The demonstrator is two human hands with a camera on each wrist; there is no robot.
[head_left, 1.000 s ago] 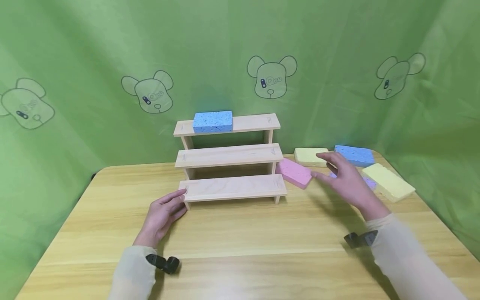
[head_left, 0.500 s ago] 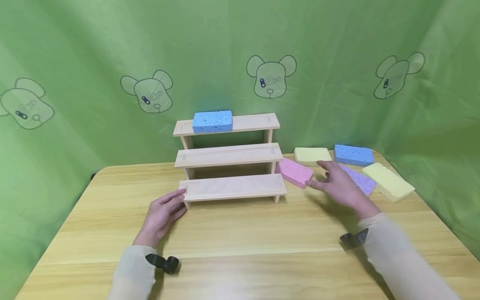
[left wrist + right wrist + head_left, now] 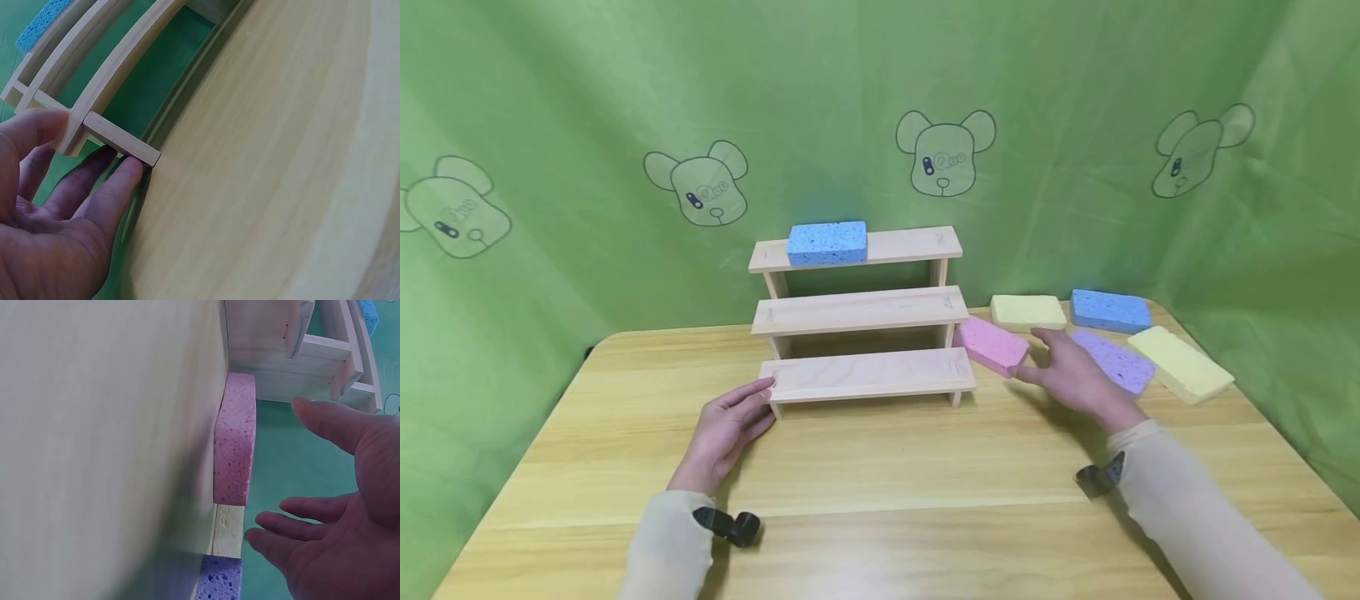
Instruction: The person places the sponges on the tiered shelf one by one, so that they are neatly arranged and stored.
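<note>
A three-tier wooden display stand [image 3: 865,377] stands on the table. My left hand [image 3: 726,437] holds its lowest tier at the left end. In the left wrist view, one digit of the left hand [image 3: 69,219] lies at the tier's corner and other fingertips meet the stand's leg. My right hand [image 3: 1075,375] hovers by the pink sponge [image 3: 992,344], thumb spread from the fingers. The right wrist view shows the pink sponge [image 3: 234,444] between the right hand [image 3: 337,506] and the stand, with a gap to the thumb. A blue sponge [image 3: 827,242] sits on the top tier.
Right of the stand lie a yellow sponge [image 3: 1028,311], a second blue sponge [image 3: 1110,311], a purple sponge [image 3: 1116,361] and another yellow sponge [image 3: 1182,364]. Behind the wooden table [image 3: 865,500] hangs a green curtain [image 3: 820,75] with bear outlines.
My right hand has moved left and slightly down toward the pink sponge, uncovering more of the purple sponge. The left hand stays at the stand's corner.
</note>
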